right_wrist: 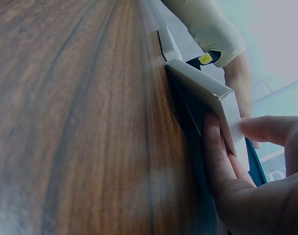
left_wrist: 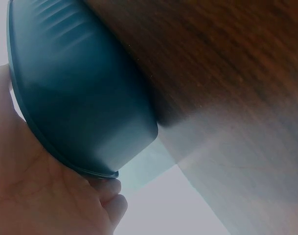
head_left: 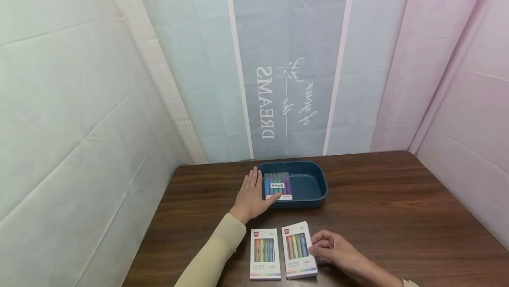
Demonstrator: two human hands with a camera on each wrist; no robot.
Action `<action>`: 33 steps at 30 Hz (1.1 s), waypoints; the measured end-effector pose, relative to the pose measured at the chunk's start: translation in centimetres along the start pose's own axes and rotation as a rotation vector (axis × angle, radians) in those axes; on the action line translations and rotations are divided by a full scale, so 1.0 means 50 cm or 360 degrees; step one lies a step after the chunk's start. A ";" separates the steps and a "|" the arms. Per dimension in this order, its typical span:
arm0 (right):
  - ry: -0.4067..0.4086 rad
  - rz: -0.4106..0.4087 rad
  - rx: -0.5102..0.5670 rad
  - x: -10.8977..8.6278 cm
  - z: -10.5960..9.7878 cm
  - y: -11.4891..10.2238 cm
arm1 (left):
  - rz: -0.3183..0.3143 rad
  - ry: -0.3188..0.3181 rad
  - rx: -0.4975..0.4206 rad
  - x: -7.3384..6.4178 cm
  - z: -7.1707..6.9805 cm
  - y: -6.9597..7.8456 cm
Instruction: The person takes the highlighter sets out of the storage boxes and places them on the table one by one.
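My left hand [head_left: 252, 194] rests along the left rim of a dark blue plastic tray [head_left: 308, 202], its fingers straight and the thumb across the near corner. In the left wrist view the palm lies against the tray rim [left_wrist: 46, 142]. Inside the tray's left part is a clear pack of pens [head_left: 277, 180] in blue, green and purple. My right hand [head_left: 336, 251] pinches the right edge of a white box of coloured pens [head_left: 296, 269]. In the right wrist view that box [right_wrist: 202, 83] tilts, its held edge off the table, thumb above and fingers underneath.
A matching white pen box [head_left: 262, 271] lies flat just left of the held one. All stand on a dark wood table [head_left: 377, 198]. Fabric curtains [head_left: 199, 79] enclose the back and both sides, with the tray near the back edge.
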State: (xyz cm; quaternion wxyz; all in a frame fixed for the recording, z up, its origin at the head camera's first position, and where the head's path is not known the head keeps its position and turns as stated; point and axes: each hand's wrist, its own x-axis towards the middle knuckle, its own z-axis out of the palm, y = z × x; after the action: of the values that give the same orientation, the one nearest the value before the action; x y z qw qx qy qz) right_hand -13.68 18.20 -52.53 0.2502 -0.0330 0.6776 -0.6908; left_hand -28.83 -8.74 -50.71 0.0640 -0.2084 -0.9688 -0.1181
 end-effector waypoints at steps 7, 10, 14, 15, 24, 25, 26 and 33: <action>-0.0017 -0.0020 0.0003 0.000 -0.001 0.002 | -0.0001 0.0001 0.0007 0.000 0.000 0.000; -0.0015 -0.0030 -0.0021 0.001 -0.002 0.002 | -0.0004 -0.0001 0.0010 0.000 0.000 0.000; -0.0013 -0.0054 -0.0050 0.002 -0.004 0.005 | -0.0009 0.0002 0.0010 -0.001 0.001 -0.001; -0.0011 -0.0059 -0.0058 0.002 -0.004 0.005 | -0.0011 0.0002 0.0008 0.000 0.001 -0.001; 0.0014 -0.0113 -0.0159 0.005 -0.009 0.015 | -0.0004 -0.0005 0.0009 0.000 0.002 0.001; 0.0011 -0.0122 -0.0165 0.005 -0.009 0.016 | -0.0005 -0.0007 0.0011 0.000 0.002 0.001; 0.0011 -0.0126 -0.0171 0.005 -0.009 0.016 | -0.0006 -0.0007 0.0011 0.000 0.001 0.001; 0.0018 -0.0154 -0.0213 0.004 -0.007 0.016 | 0.0000 0.0000 0.0013 0.000 0.001 0.001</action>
State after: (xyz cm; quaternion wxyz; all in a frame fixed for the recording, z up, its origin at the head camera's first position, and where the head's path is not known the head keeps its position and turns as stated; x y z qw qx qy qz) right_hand -13.77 18.49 -53.39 0.2099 -0.0785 0.7212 -0.6555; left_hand -28.80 -8.71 -50.74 0.0648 -0.2083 -0.9692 -0.1142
